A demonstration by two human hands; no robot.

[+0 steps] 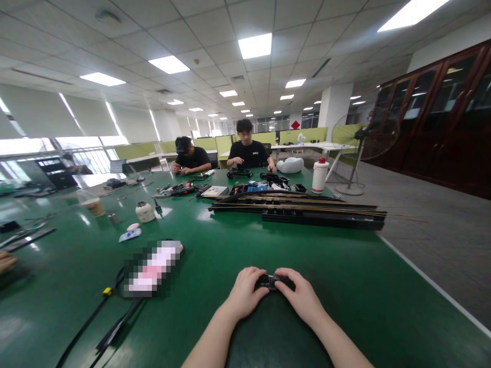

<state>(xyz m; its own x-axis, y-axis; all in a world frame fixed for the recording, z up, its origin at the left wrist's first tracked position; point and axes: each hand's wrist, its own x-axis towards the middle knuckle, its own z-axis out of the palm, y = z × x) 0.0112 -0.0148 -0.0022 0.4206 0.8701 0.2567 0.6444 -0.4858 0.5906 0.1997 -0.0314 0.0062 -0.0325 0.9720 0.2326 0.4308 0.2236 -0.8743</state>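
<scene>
Between my two hands is a small black plastic-looking part point(270, 282), held low over the green tabletop point(215, 317). My left hand point(248, 290) is closed around its left end, thumb in front and fingers behind. On the right end, my right hand point(295, 290) grips in the same way, its thumb near the middle of the part. The fingers cover both ends, so the part's exact kind cannot be made out. A blurred-out flat object point(153, 271) with black straps lies on the table to the left of my hands.
Long black strips and thin brass-coloured rods point(322, 217) lie across the table ahead. Behind them are tools and a white bottle with a red cap point(319, 176). A white jar point(144, 211) stands at left. Two people point(247, 151) sit at the far side. A fan point(358, 135) stands right.
</scene>
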